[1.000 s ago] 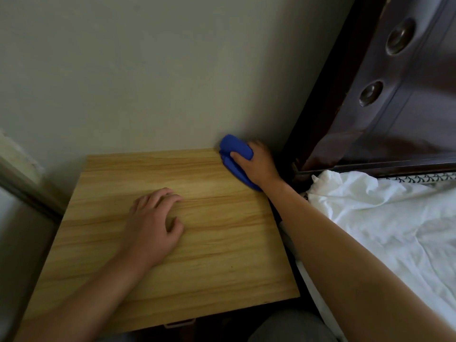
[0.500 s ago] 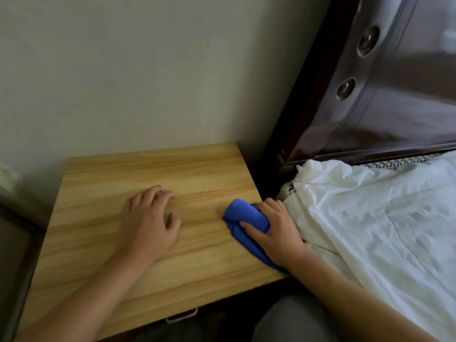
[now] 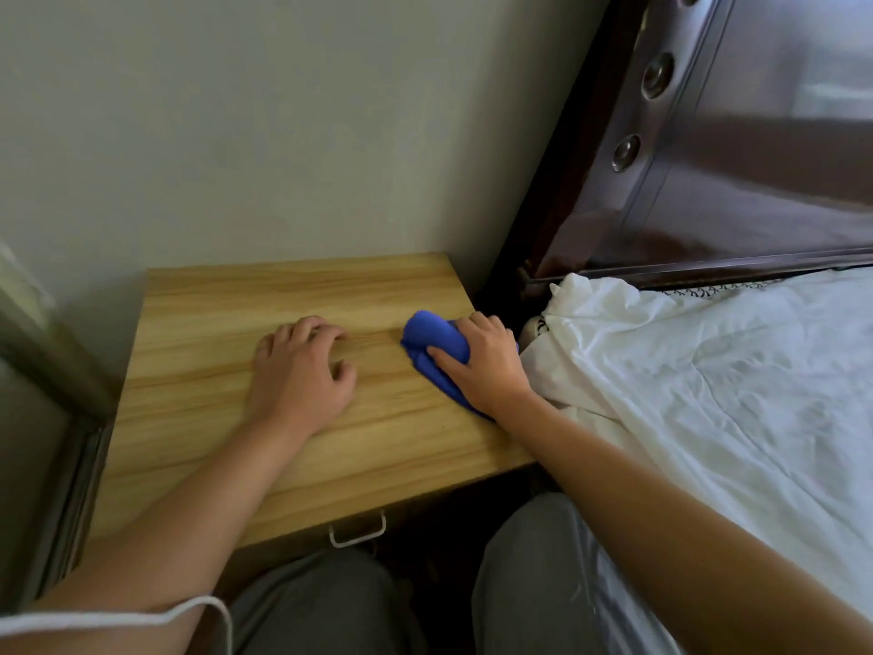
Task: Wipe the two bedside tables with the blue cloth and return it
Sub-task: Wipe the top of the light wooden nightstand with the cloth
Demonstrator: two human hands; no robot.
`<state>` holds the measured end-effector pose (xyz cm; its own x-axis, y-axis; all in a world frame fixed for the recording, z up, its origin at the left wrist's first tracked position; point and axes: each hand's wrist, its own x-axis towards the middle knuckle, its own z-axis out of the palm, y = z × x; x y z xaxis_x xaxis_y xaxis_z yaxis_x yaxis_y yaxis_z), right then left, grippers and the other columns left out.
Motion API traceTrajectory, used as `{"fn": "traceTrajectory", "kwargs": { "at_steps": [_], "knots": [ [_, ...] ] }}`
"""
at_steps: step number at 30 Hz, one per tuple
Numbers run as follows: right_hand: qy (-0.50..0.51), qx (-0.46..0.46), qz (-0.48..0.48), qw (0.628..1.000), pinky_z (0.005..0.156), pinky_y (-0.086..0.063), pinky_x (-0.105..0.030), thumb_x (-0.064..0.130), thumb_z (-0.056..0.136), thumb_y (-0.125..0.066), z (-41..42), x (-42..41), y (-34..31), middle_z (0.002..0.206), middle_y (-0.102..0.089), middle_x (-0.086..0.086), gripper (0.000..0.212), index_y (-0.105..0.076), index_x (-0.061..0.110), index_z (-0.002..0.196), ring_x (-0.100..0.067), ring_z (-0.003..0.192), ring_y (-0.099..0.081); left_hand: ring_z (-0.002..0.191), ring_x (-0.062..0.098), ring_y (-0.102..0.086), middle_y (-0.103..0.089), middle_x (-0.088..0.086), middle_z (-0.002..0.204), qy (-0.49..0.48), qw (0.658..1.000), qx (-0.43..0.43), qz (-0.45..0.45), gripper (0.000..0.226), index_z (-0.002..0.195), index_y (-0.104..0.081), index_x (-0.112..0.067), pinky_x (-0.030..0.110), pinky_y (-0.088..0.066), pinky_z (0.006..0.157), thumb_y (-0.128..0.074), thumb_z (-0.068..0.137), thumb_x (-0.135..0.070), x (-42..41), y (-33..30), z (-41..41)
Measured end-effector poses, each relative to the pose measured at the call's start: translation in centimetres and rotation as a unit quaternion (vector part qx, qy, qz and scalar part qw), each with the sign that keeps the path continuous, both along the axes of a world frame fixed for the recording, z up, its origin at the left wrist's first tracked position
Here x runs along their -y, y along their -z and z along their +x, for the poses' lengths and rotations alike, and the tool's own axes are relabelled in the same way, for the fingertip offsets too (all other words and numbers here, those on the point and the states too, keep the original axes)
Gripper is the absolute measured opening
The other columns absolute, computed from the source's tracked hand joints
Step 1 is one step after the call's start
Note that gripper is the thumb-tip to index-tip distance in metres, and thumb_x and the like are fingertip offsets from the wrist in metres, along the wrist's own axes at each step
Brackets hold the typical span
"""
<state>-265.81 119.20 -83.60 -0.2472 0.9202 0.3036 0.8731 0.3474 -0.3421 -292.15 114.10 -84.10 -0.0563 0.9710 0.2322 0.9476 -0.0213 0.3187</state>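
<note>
Tabletop (image 3: 198,408): light wood grain, set against a pale wall, under both hands.
Right hand (image 3: 482,366): grasps the bunched blue cloth (image 3: 432,342), pressing it down near the bed-side edge.
Left hand (image 3: 302,371): fingers loosely bent, holding nothing, resting just beside the cloth.
Bed (image 3: 708,380): white sheet, right of the right hand.

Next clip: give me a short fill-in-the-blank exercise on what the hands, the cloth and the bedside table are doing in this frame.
1. The right hand holds the ____ cloth against the bedside table.
2. The left hand rests on the tabletop and holds ____.
3. The cloth lies near the table edge that faces the ____ with the white sheet.
4. A metal ____ shows on the table's front.

Missing words: blue; nothing; bed; handle
</note>
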Motion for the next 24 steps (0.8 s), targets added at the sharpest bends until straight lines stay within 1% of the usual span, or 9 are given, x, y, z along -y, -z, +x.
{"fn": "traceTrajectory", "kwargs": {
  "at_steps": [5,9,11,13,14,17,19,21,24],
  "knots": [
    [-0.042,-0.005,-0.002,0.999,0.086,-0.038,-0.034,0.061,0.094,-0.057,-0.5,6.7,0.2,0.094,-0.049,0.014,0.034,-0.063,0.029,0.106,-0.011,0.091,-0.044,0.117,0.026,-0.053,-0.058,-0.002,0.131,-0.002,1.0,0.009,-0.005,0.053,0.122,-0.065,-0.027,0.047,-0.041,0.101,-0.046,0.078,-0.048,0.4,-0.4,-0.1],
    [-0.034,0.0,-0.005,0.999,0.086,-0.038,-0.033,0.06,0.095,-0.054,-2.6,11.3,0.4,0.097,-0.049,0.014,0.032,-0.06,0.032,0.108,-0.009,0.09,-0.043,0.118,0.027,-0.053,-0.06,0.0,0.131,0.008,0.999,0.042,-0.023,0.054,0.121,-0.068,-0.025,0.046,-0.039,0.104,-0.048,0.076,-0.047,0.6,-0.8,-0.3],
    [-0.017,0.002,0.006,1.0,0.087,-0.041,-0.034,0.06,0.095,-0.052,-4.6,13.1,0.6,0.1,-0.052,0.012,0.035,-0.06,0.031,0.112,-0.01,0.091,-0.045,0.12,0.028,-0.054,-0.061,0.003,0.13,0.024,0.995,0.098,-0.026,0.049,0.12,-0.07,-0.021,0.046,-0.038,0.107,-0.055,0.078,-0.04,0.9,-1.2,-0.8],
    [-0.008,-0.004,0.025,1.0,0.086,-0.043,-0.035,0.059,0.095,-0.052,-7.3,14.8,0.9,0.1,-0.054,0.011,0.036,-0.06,0.03,0.114,-0.012,0.091,-0.047,0.122,0.028,-0.055,-0.063,0.005,0.129,0.052,0.985,0.162,-0.032,0.038,0.119,-0.071,-0.017,0.044,-0.039,0.109,-0.064,0.082,-0.026,1.7,-1.5,-1.7],
    [-0.009,-0.005,0.036,0.999,0.085,-0.043,-0.036,0.059,0.094,-0.053,-8.8,15.5,1.1,0.1,-0.054,0.01,0.037,-0.06,0.029,0.115,-0.013,0.09,-0.048,0.122,0.027,-0.055,-0.063,0.006,0.128,0.066,0.982,0.175,-0.034,0.035,0.118,-0.071,-0.015,0.043,-0.04,0.109,-0.068,0.084,-0.018,2.4,-1.5,-2.3],
    [-0.029,0.003,0.06,0.998,0.083,-0.04,-0.037,0.058,0.092,-0.056,-12.7,16.7,1.7,0.099,-0.056,0.005,0.038,-0.062,0.024,0.11,-0.019,0.09,-0.05,0.122,0.021,-0.054,-0.061,0.002,0.128,0.091,0.987,0.134,-0.017,0.03,0.117,-0.071,-0.015,0.033,-0.039,0.107,-0.066,0.089,-0.005,5.9,-0.8,-5.0],
    [-0.04,0.001,0.068,0.997,0.082,-0.04,-0.038,0.057,0.091,-0.057,-13.3,16.7,1.7,0.098,-0.056,0.002,0.038,-0.062,0.023,0.107,-0.021,0.09,-0.051,0.123,0.02,-0.053,-0.06,0.001,0.131,0.083,0.992,0.099,-0.004,0.03,0.119,-0.069,-0.017,0.037,-0.042,0.108,-0.063,0.092,-0.005,8.2,-0.6,-7.1],
    [-0.069,0.005,0.071,0.995,0.081,-0.041,-0.04,0.057,0.092,-0.057,-12.6,16.5,1.8,0.099,-0.056,0.0,0.039,-0.063,0.021,0.106,-0.023,0.09,-0.051,0.124,0.025,-0.053,-0.059,0.003,0.134,0.073,0.995,0.071,-0.008,0.034,0.122,-0.068,-0.016,0.045,-0.044,0.109,-0.067,0.089,-0.009,9.7,-0.6,-8.5],
    [-0.076,0.01,0.081,0.994,0.08,-0.041,-0.041,0.058,0.095,-0.056,-9.2,15.8,1.9,0.098,-0.055,0.001,0.038,-0.062,0.023,0.107,-0.022,0.088,-0.051,0.129,0.024,-0.049,-0.056,0.002,0.14,0.073,0.997,0.032,-0.014,0.042,0.13,-0.064,-0.02,0.044,-0.041,0.111,-0.07,0.089,-0.016,11.6,0.0,-9.3]
  ]
}}
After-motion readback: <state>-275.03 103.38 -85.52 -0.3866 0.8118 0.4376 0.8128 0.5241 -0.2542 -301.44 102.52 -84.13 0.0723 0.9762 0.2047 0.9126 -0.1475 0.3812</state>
